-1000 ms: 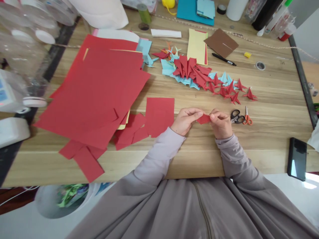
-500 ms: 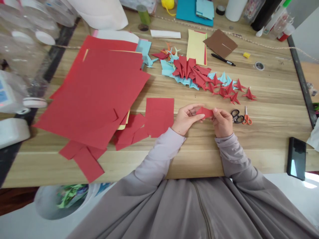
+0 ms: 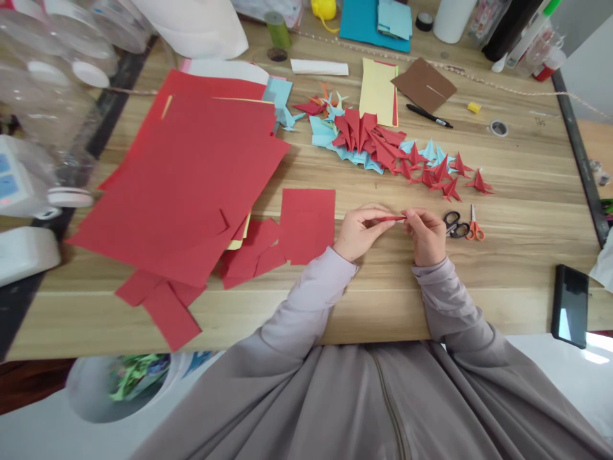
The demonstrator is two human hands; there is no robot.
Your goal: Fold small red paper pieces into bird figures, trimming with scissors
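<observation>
Folded red paper (image 3: pixel 391 218) pinched edge-on between left hand (image 3: pixel 358 231) and right hand (image 3: pixel 428 235).

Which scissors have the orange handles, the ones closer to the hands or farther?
The farther pair: the orange-handled scissors lie to the right of the black-handled scissors, which sit right beside the right hand.

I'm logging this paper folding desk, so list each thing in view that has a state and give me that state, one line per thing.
left hand: pinching the folded red piece
right hand: pinching its other end
folded red piece: flattened, seen edge-on, off the table
scissors: shut, lying flat
black pen: lying flat
phone: screen dark, lying flat
red square: unfolded, flat
paper cranes: folded, piled
</observation>
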